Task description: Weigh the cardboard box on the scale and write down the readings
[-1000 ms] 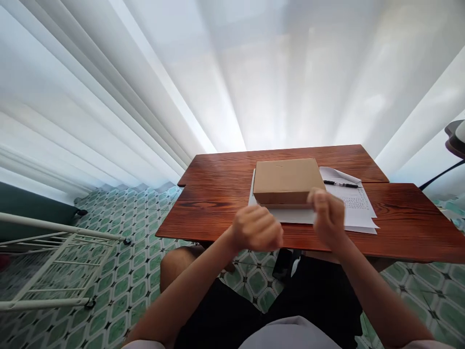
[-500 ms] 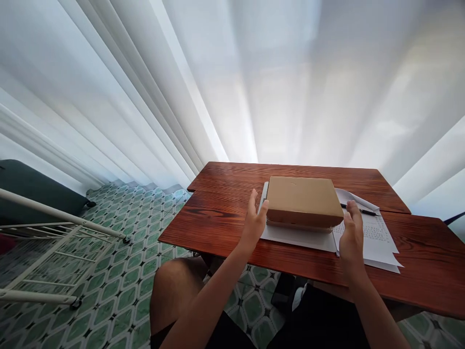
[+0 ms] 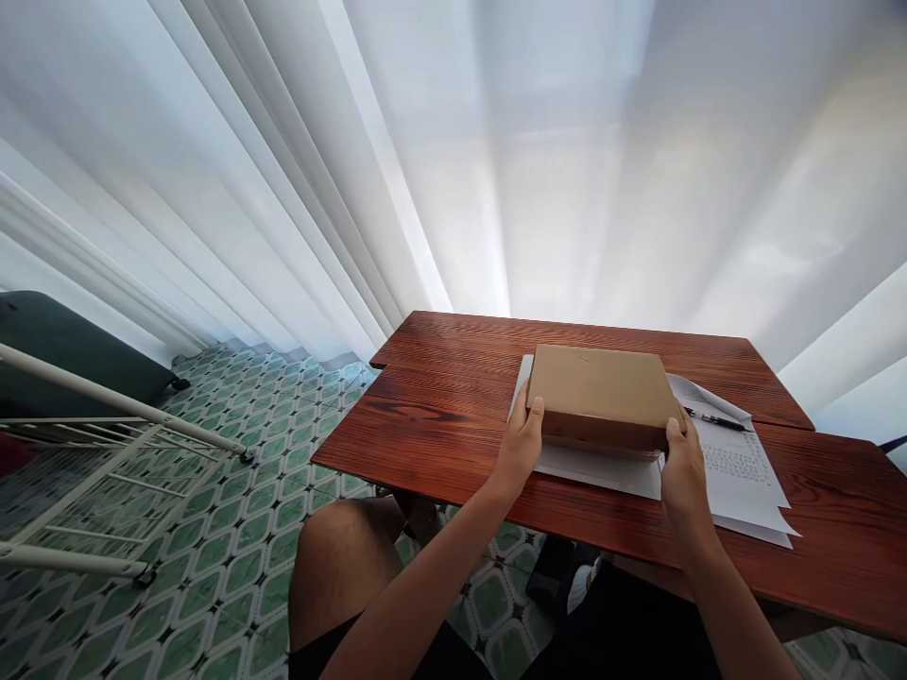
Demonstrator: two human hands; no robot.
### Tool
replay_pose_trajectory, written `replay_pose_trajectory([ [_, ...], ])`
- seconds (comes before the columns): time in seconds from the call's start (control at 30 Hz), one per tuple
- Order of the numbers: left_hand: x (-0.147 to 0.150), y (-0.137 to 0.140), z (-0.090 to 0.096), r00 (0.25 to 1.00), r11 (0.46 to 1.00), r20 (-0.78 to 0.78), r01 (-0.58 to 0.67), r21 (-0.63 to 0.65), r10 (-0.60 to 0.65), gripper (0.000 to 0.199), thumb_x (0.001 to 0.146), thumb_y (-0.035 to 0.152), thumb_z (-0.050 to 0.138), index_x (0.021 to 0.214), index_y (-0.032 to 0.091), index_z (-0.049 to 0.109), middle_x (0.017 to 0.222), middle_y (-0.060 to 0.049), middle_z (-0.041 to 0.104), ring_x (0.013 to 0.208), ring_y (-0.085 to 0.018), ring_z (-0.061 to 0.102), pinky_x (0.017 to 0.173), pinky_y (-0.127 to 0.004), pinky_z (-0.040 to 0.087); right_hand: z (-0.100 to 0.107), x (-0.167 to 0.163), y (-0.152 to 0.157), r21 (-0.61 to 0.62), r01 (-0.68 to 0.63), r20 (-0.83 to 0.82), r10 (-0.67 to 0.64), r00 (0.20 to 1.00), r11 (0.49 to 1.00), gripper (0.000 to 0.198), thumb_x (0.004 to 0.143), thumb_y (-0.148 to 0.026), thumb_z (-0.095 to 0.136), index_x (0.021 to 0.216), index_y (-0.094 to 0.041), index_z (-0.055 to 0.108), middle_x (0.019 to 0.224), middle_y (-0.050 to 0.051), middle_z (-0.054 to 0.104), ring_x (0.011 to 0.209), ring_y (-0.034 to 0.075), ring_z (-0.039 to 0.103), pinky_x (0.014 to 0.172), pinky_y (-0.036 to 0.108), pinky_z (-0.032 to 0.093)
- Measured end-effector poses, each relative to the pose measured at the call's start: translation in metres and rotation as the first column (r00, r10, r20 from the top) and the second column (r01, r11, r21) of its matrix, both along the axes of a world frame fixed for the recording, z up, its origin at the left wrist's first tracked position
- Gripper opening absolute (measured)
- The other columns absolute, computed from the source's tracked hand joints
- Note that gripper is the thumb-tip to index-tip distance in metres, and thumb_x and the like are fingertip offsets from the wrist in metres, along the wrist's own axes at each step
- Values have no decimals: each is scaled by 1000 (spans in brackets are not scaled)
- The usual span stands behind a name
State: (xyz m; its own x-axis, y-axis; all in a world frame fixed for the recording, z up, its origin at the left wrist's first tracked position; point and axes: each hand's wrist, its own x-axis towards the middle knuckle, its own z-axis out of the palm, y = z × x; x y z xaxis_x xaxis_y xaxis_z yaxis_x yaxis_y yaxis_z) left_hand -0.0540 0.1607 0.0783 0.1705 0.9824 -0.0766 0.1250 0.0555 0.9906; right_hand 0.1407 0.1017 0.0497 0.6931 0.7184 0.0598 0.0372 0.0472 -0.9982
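A closed brown cardboard box is held between my two hands above the wooden table. My left hand grips its left end, thumb on the near face and fingers along the side. At the opposite end my right hand clasps the near right corner, its fingers partly hidden behind the box. Under the box lies a flat white sheet or board; whether the box still touches it I cannot tell. Printed papers with a curled top edge lie by my right hand, a black pen across them.
The dark red wooden table has a stepped outline, with its near edge above my knees. White curtains hang behind it. On the left, a white metal rack on casters and a dark green case stand on the tiled floor.
Both hands have closed from open, spread positions beside the box onto its two ends. The view has shifted slightly, and the box appears a little tilted or raised.
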Motion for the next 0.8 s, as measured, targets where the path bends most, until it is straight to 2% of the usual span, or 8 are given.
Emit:
replay_pose_trajectory([
  [0.2,0,0,-4,999,1000,-41,23,-14,-23,70,102,57,34,163,25,18,166,-3,24,153,-23,23,126,-42,23,6,-1,0,-21,15,-45,-16,999,1000,59,95,-56,48,148,-30,49,155,4,47,146,28,38,125,49,25],
  [0.47,-8,0,5,1000,999,3,-22,48,22,65,103,52,34,161,26,21,165,-3,28,152,-21,27,124,-37,28,7,-8,4,59,-42,-1,42,999,997,59,96,-52,46,150,-27,47,154,5,47,146,28,38,125,49,24],
  [0.67,-30,3,16,995,989,-1,-100,111,101,62,102,47,37,158,21,28,164,-6,31,151,-22,30,125,-39,27,22,-33,12,55,-85,24,84,996,995,64,94,-51,49,152,-26,42,156,6,45,146,29,38,124,49,24],
  [0.8,-50,5,18,986,977,18,-169,127,168,62,102,47,38,158,22,29,163,-5,33,151,-21,30,126,-39,25,33,-56,17,40,-125,30,124,992,991,65,94,-52,48,152,-25,42,158,7,43,145,28,39,124,47,24],
])
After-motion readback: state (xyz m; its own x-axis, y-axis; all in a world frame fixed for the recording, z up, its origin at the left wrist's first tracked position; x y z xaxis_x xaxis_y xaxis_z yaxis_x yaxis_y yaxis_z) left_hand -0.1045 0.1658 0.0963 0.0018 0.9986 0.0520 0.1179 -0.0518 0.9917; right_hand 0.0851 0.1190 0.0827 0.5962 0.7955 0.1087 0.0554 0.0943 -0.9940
